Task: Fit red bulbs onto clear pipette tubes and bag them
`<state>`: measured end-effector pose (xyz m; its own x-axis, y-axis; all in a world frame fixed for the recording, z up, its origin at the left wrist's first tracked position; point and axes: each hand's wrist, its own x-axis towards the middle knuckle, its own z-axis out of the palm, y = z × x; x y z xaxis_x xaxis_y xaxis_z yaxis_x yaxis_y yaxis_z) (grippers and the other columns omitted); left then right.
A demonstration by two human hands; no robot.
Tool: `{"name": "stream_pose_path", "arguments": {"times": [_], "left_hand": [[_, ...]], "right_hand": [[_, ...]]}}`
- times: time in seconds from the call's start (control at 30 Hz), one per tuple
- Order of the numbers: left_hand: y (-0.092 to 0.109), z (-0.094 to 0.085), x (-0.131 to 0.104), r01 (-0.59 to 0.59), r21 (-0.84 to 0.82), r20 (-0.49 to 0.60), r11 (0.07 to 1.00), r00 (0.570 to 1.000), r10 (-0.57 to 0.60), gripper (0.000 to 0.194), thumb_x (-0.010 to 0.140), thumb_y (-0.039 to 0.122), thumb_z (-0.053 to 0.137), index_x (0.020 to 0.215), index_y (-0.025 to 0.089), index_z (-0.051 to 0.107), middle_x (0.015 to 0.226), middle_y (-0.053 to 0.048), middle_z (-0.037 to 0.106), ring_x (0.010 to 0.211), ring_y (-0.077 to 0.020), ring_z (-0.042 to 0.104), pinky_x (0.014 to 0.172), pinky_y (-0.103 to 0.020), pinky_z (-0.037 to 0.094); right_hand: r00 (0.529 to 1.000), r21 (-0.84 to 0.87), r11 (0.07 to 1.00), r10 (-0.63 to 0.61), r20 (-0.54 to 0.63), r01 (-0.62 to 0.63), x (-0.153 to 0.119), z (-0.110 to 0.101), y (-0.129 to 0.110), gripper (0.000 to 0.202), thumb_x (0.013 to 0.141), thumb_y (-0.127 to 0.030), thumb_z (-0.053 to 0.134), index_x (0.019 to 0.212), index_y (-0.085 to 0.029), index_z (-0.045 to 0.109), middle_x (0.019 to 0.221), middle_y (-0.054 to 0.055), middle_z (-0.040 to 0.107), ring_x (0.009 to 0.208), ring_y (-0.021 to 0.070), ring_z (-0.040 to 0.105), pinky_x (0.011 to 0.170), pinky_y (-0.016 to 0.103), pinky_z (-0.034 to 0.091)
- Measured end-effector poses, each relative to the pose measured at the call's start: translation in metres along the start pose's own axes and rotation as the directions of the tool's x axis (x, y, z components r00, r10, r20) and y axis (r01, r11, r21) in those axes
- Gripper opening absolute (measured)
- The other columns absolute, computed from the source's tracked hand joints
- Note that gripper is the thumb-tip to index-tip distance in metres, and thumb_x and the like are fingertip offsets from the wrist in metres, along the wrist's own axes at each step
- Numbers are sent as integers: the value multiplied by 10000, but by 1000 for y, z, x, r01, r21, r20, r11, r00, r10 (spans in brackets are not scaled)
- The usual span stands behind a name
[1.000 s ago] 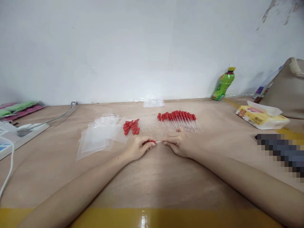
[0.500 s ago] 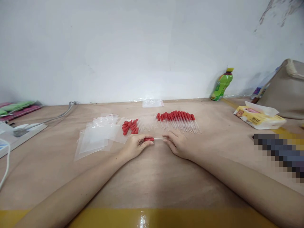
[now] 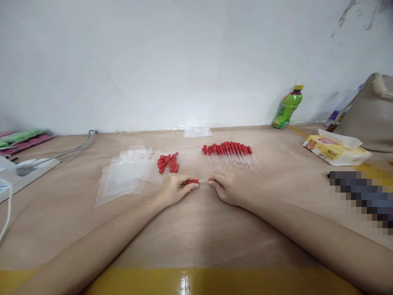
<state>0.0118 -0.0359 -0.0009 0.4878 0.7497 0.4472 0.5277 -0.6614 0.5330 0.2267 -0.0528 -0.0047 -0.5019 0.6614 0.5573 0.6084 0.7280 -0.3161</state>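
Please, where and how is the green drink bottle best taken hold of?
I would grasp the green drink bottle around mid-body, coming from the front. It stands tilted with the wall close behind, and its body is wider than the part under the yellow cap.

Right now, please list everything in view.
Droppers: many, red, centre
Held dropper: apparently one, red, centre
Bulbs: several, red, centre
Tubes: many, clear, centre
Bags: several, clear, left, back
Bottle: one, green, back
Tissue pack: one, yellow, right
Handbag: one, beige, right
Blurred object: one, dark, right
Power strip: one, white, left
Cables: two, grey, white, left
Packets: several, pink, green, left
Tape: strips, yellow, front
Table: one, brown, below
Wall: one, white, back
Hands: two, bare, centre
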Motion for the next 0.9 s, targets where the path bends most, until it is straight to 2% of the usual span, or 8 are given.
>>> {"name": "stream_pose_path", "arguments": {"times": [0.33, 0.47, 0.57, 0.63, 0.7, 0.8, 0.9], "left_hand": [[0, -1, 1, -11, -11, 8, 1000, 1000, 11, 211, 782, 331, 587, 867, 160, 678, 741, -38, 697, 602, -130, 624, 566, -225, 495], [-1, -2, 3, 21, -34, 8, 999, 1000, -21, 196, 777, 325, 592, 877, 172, 663, 800, -40, 689, 672, -141, 633, 616, -242, 510], [-3, -2, 5, 68, -81, 10, 994, 998, -68, 305, 764, 324, 603, 1027, 170, 602, 876, -56, 658, 706, -145, 628, 647, -266, 522], [-6, -1, 6, 104, -111, -22, 988, 994, -107, 429, 744, 316, 623, 1131, 159, 525, 911, -65, 627, 673, -130, 612, 637, -271, 524], [-9, -1, 7, 122, -112, -27, 986, 992, -126, 444, 739, 304, 625, 1138, 149, 506, 894, -62, 602, 640, -114, 589, 611, -260, 517], [-8, -2, 8, 95, -33, 34, 995, 995, -94, 283, 761, 294, 595, 1006, 152, 589, 820, -47, 584, 637, -112, 561, 595, -247, 496], [-4, -4, 9, 59, 42, 68, 997, 996, -62, 191, 779, 283, 570, 914, 161, 630, 797, -45, 585, 647, -116, 550, 611, -248, 482]], "right_hand": [[981, -131, 983, 143, 130, -126, 9, -8, -14, 226, 870, -220, 414, 779, -155, 610, 687, 28, 596, 623, 110, 497, 590, 217, 323], [988, -109, 992, 72, 134, -58, 10, -7, -12, 235, 872, -238, 418, 776, -147, 612, 752, 45, 589, 708, 123, 501, 663, 228, 348], [987, -134, 990, 70, 144, -50, 11, -12, -12, 231, 846, -246, 458, 718, -152, 626, 756, 47, 581, 709, 126, 495, 673, 242, 349], [976, -114, 983, 158, 149, -142, 14, -18, -11, 217, 829, -232, 467, 718, -157, 638, 728, 38, 596, 657, 118, 500, 620, 232, 345], [952, -68, 960, 279, 128, -272, 20, -25, -6, 218, 817, -233, 467, 720, -159, 648, 682, 28, 613, 606, 115, 511, 568, 224, 336], [888, 10, 888, 459, 22, -459, 34, -31, 12, 219, 784, -275, 498, 678, -159, 651, 645, 23, 632, 597, 125, 544, 558, 222, 354], [811, 40, 812, 583, -41, -582, 51, -29, 31, 229, 748, -311, 527, 623, -162, 646, 613, 25, 632, 618, 139, 570, 592, 225, 386]]}}
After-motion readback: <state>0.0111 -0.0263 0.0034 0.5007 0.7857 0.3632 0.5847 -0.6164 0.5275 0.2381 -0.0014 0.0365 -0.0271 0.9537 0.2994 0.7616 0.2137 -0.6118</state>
